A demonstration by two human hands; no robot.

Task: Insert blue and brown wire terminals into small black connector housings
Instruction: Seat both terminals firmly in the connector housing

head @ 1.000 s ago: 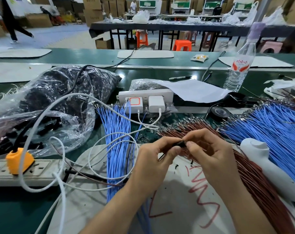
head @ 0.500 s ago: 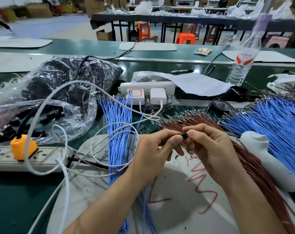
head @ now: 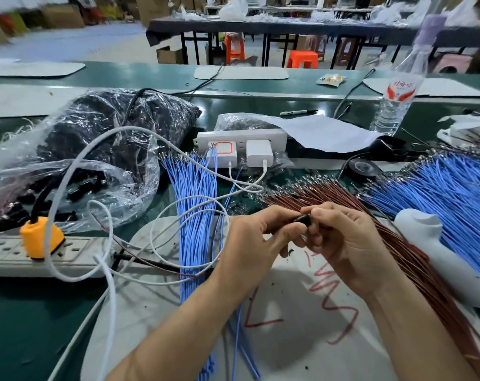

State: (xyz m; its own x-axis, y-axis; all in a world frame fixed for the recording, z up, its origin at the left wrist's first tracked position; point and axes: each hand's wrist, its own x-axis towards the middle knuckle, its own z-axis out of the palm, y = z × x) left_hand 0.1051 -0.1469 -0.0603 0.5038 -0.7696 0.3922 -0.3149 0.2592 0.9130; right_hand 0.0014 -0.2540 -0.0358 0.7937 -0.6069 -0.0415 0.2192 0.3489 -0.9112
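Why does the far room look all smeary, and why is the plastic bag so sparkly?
Head view: the orange stool and far tables are smeared, probably camera shake; head view: the left hand and right hand pinching the black connector housing look sharp; head view: light glints white off the crinkled plastic bag.

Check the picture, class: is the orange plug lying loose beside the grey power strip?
No, the orange plug stands pushed into a socket of the power strip, not beside it.
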